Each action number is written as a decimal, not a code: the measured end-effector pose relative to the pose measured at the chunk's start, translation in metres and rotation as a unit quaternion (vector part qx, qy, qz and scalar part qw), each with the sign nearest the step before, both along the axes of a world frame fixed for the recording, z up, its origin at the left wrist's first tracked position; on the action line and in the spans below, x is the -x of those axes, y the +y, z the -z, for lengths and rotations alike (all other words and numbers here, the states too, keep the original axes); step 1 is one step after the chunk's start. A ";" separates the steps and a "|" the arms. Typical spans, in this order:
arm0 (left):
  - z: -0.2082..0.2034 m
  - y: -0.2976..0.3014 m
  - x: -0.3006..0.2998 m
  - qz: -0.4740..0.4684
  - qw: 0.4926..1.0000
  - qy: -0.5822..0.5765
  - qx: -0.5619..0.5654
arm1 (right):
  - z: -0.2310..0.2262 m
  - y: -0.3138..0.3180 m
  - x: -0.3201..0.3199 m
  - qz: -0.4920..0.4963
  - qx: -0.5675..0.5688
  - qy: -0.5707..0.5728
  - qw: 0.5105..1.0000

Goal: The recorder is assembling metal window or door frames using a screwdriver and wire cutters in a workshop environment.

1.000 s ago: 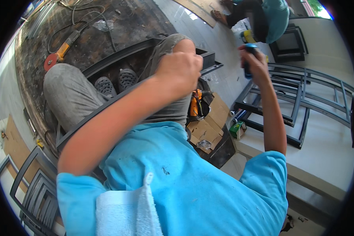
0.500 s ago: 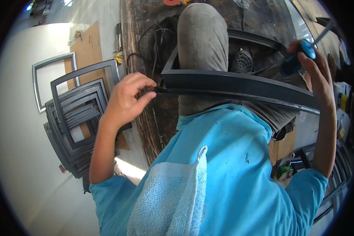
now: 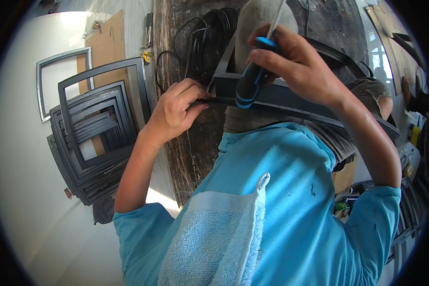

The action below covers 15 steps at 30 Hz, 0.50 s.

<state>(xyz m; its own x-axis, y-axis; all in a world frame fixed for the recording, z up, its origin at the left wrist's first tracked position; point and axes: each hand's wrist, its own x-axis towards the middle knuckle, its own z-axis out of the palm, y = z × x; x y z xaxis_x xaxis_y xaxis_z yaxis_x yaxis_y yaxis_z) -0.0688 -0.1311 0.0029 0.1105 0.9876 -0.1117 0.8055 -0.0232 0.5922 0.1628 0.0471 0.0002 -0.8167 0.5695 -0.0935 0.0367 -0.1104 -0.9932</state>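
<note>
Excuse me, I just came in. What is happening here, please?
A seated person holds a blue-and-black screwdriver in the right hand, its shaft pointing away. The left hand pinches what seems a thin dark strip at the corner of a dark frame, whose near bar crosses the lap. More frames are stacked at left.

Blue-and-black screwdriver [image 3: 250, 84], shank outward, aslant over a dark frame [image 3: 285, 98], a thin black strip [image 3: 219, 100] perhaps along its near edge.
</note>
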 end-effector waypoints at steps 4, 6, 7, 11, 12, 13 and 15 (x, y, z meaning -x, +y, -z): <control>0.014 -0.011 0.000 -0.014 0.995 -0.017 -0.097 | 0.007 -0.012 0.027 0.030 -0.093 0.045 0.994; 0.019 -0.015 -0.002 -0.040 0.993 -0.022 -0.106 | 0.013 -0.020 0.036 0.043 -0.129 0.049 0.990; 0.022 -0.017 -0.002 -0.060 0.991 -0.024 -0.115 | 0.017 -0.029 0.042 0.045 -0.194 0.033 0.979; 0.032 -0.026 -0.003 -0.106 0.987 -0.050 -0.110 | 0.013 -0.022 0.051 0.018 -0.181 0.049 0.982; 0.033 -0.028 -0.004 -0.133 0.983 -0.082 -0.094 | 0.008 -0.017 0.055 0.028 -0.130 0.103 0.986; 0.034 -0.026 -0.005 -0.156 0.977 -0.116 -0.083 | -0.011 -0.011 0.056 0.073 -0.156 0.130 0.976; 0.034 -0.025 -0.003 -0.129 0.983 -0.085 -0.097 | 0.011 -0.031 0.054 0.037 -0.214 0.062 0.974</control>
